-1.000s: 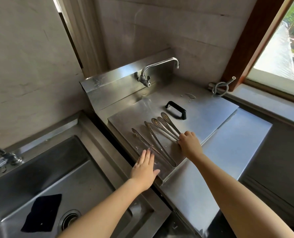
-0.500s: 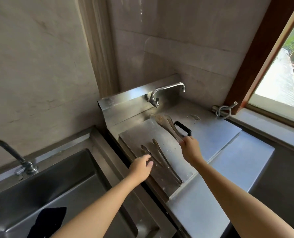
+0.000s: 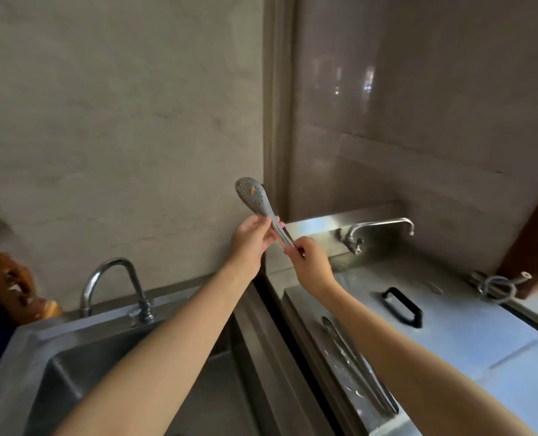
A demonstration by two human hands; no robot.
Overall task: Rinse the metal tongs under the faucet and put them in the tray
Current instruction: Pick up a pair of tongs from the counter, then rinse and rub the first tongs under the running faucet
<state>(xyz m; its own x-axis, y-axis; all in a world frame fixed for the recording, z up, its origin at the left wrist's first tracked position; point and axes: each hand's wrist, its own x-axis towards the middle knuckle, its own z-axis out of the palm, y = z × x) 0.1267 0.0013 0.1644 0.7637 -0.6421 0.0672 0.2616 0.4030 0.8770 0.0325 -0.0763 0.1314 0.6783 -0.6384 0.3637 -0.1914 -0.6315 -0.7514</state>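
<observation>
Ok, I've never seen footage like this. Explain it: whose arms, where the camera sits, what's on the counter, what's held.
No machine here: these are a person's bare arms, filmed by a camera worn on their head, looking forward and down. The left hand and right hand together hold perforated metal tongs, head upward. A second pair of tongs lies on the steel cover beside its black handle. To the left is a sink with a curved faucet.
</observation>
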